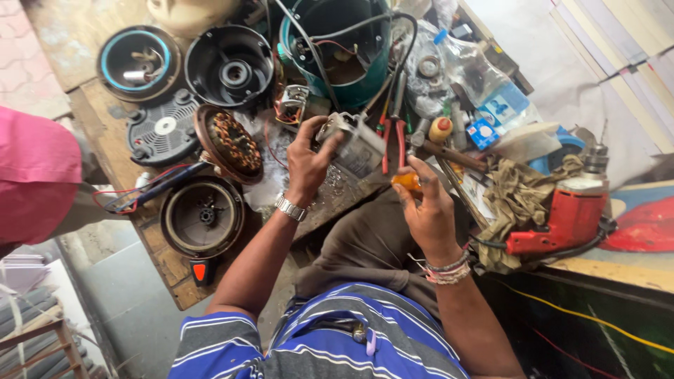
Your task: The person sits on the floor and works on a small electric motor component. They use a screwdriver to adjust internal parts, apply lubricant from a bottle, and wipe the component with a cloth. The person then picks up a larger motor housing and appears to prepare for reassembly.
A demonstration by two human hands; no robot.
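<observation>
My left hand [307,163] grips a grey metal part [353,144] over the cluttered surface [112,119] — fingers closed round its near end. My right hand [426,210] pinches an orange-handled screwdriver [407,182]. The part looks heavy, rigid, likely greasy — best held by its body, clear of the wires [277,112].

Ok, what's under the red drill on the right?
The red drill lies on a crumpled olive cloth, its chuck pointing up. The cloth and drill body cover the bench beneath, so anything under them is hidden.
</observation>
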